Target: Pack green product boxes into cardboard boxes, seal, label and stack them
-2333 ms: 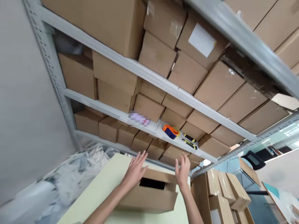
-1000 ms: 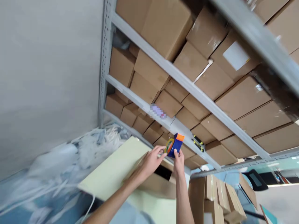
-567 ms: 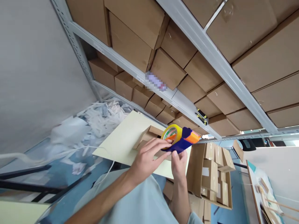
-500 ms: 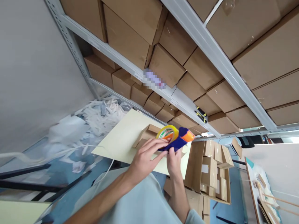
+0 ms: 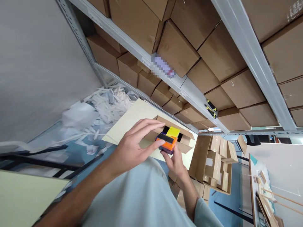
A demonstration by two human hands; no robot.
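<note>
A tape dispenser (image 5: 167, 146), orange and dark blue with a roll of yellow tape (image 5: 173, 132), is tilted over a small cardboard box (image 5: 187, 135) with raised flaps. My right hand (image 5: 175, 162) grips its near lower side between thumb and fingers. To the left, my left hand (image 5: 137, 143) has its fingers stretched out and apart, their tips beside the box's left flap. Its thumb tip lies against the dispenser's orange part. Something black shows inside the box. The box rests on a pale yellow board (image 5: 134, 115).
Steel shelving (image 5: 180, 83) packed with cartons rises just beyond the board. Two yellow-and-black cutters (image 5: 210, 109) lie on a shelf beam. A large carton (image 5: 200, 157) with smaller boxes stands right. Paper scraps (image 5: 111, 104) are heaped left. A white cable (image 5: 71, 138) crosses there.
The dispenser has turned and come lower, its orange part now towards me. My left hand has moved off its side, with fingers spread out. The view has shifted slightly.
</note>
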